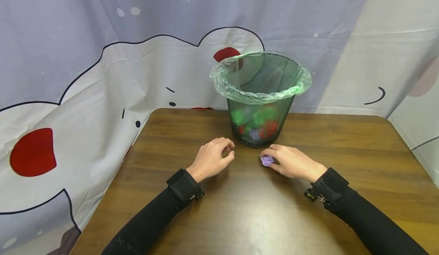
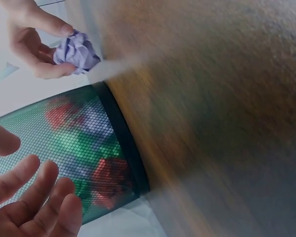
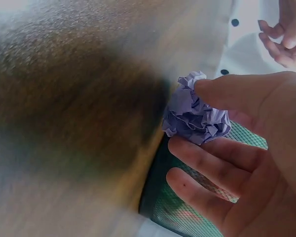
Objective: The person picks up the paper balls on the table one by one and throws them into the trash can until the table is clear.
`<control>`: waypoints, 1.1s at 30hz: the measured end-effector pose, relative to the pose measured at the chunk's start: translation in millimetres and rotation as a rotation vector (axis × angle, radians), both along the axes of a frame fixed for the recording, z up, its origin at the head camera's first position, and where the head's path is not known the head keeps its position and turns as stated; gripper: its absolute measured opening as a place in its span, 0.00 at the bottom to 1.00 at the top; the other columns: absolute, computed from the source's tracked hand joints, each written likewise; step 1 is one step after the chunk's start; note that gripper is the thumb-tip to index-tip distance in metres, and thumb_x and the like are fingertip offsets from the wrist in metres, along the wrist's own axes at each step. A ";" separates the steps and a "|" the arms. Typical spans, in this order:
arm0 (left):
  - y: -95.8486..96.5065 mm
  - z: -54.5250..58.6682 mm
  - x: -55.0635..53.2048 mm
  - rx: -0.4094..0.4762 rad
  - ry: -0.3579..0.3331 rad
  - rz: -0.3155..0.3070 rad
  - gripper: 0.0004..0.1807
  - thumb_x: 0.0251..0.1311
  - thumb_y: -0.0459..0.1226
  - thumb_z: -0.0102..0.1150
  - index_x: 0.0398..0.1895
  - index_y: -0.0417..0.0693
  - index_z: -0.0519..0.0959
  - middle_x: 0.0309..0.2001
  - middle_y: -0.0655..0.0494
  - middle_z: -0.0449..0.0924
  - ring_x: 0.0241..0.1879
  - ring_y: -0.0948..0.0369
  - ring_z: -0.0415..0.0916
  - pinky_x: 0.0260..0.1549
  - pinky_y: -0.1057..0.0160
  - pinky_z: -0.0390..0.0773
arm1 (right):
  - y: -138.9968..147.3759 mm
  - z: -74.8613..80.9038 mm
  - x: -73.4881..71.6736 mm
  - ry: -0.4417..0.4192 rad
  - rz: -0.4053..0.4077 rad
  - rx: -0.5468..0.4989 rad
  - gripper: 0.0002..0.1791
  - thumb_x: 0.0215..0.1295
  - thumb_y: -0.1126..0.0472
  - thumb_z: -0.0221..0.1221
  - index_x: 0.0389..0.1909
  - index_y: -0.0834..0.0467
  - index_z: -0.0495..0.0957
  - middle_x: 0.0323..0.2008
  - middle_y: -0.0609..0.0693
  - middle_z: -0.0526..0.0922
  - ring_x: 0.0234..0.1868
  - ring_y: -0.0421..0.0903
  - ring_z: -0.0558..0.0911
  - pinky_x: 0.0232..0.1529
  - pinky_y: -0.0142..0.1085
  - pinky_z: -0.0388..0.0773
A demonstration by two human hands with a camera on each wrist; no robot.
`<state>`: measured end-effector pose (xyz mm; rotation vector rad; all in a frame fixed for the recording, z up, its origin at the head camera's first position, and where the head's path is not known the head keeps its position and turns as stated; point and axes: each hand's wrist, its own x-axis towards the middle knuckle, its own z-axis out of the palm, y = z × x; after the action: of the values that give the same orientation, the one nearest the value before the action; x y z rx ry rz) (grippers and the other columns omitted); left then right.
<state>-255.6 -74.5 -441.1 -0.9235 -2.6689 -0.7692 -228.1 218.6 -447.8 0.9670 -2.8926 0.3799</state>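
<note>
A crumpled purple paper ball [image 3: 192, 111] is pinched between the thumb and fingers of my right hand [image 1: 291, 161], low over the table in front of the bin. My left hand [image 1: 213, 158] hovers left of the bin's base, fingers loosely bent, holding nothing. The black mesh wastebasket [image 1: 262, 121] stands upright at the back of the table, with a translucent green bag [image 1: 264, 97] folded over its rim. Through the mesh show several crumpled paper balls [image 2: 108, 177] in red, green and purple, lying at the bottom.
The brown wooden table [image 1: 205, 224] stretches under both arms. Right behind its far edge hangs a curtain [image 1: 164, 68] printed with white cartoon shapes. Each wrist carries a black strap [image 1: 185, 184] with a small camera.
</note>
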 end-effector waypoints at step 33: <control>0.9 -5.1 3.9 -0.004 -0.039 -0.003 0.08 0.64 0.44 0.57 0.42 0.55 0.83 0.36 0.61 0.80 0.35 0.62 0.79 0.32 0.61 0.76 | 27.1 131.2 19.5 0.090 0.150 -0.100 0.21 0.60 0.70 0.67 0.54 0.53 0.81 0.47 0.42 0.83 0.47 0.38 0.82 0.48 0.40 0.80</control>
<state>-251.7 -73.5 -446.2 -0.9233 -2.7040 -0.7913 -208.6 245.7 -316.7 1.1556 -2.7011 0.4729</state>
